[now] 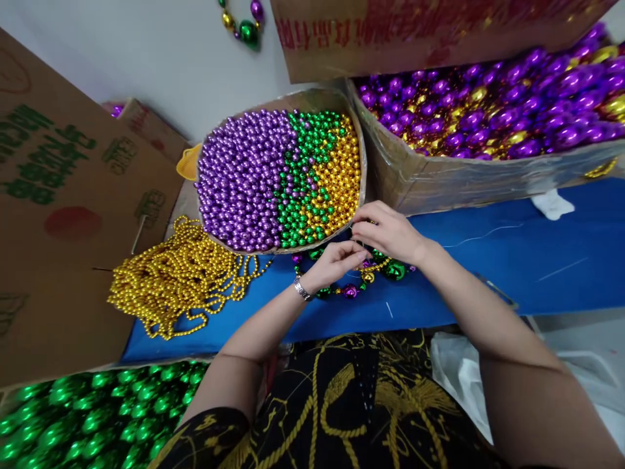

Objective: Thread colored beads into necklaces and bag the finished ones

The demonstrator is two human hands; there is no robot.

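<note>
Both hands meet near the centre of the frame, just below an open cardboard box (317, 99) of small beads. The left hand (336, 264) reaches in from the lower left, with a metal band (301, 288) at its wrist; its thumb and forefinger are drawn together at the tips. The right hand (385, 229) comes from the lower right, fingers bent, its tips near those of the left. Both appear to pinch something fine, but the pictures do not show what either one grasps; I cannot tell.

The bead string (350, 291), of purple, green and gold beads in mixed sizes, lies at the centre on the blue cloth (488, 241), beneath and around the fingers, and is partly covered by them. Whether it is joined to anything pinched cannot be told.

In the open box, purple beads (244, 176) fill the left side, green beads (317, 140) run down the middle, and gold beads (344, 172) lie at the right. Left of centre, a heap of gold bead chains (170, 280) rests on the cloth beside a brown carton (63, 195). A larger box (459, 185) at upper right holds shiny purple and gold beads. Large green beads (97, 404) occupy the lower left corner.
</note>
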